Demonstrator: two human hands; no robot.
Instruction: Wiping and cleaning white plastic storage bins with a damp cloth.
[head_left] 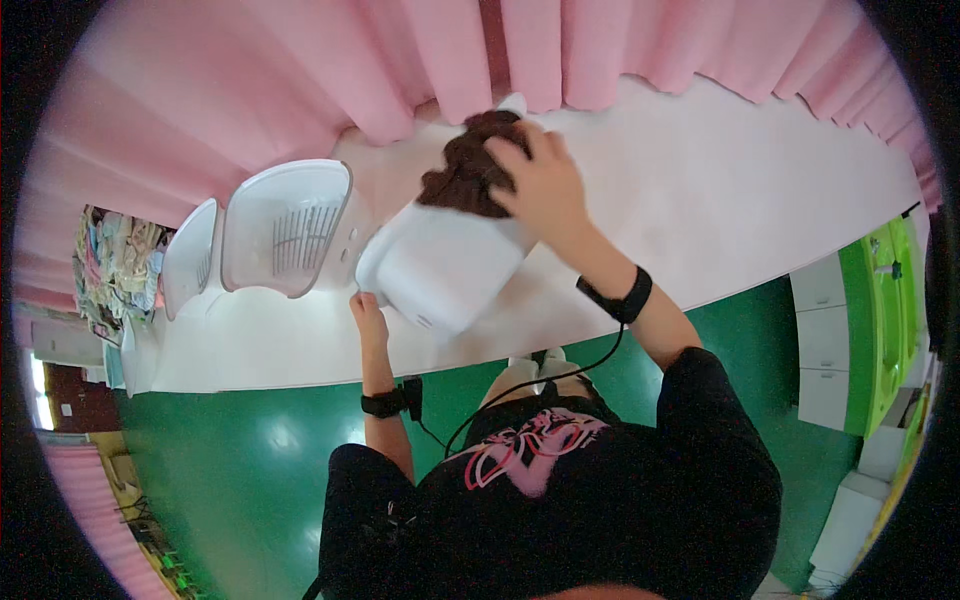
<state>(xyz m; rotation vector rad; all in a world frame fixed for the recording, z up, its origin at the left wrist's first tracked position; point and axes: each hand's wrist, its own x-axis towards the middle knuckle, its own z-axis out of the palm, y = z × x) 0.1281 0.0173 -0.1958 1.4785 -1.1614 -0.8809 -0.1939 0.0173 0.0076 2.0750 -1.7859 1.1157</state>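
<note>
A white plastic basket (450, 265) is tilted over on the white table, with its outer wall toward me. My left hand (369, 316) is closed on its near left rim. Dark brown cloth (465, 170), bunched up, bulges at the basket's far opening. My right hand (545, 190) is on this cloth, fingers curled into it, with slight motion blur; some fingertips are hidden in the folds. A bit of the basket's white rim shows past the cloth.
Two more white slotted baskets, a larger one (285, 230) and a smaller-looking one (192, 258), stand to the left on the table (700, 190). Beyond them is a pile of folded clothes (125, 260). Pink curtains (300, 70) hang along the far edge. A green-and-white cabinet (860, 330) stands right.
</note>
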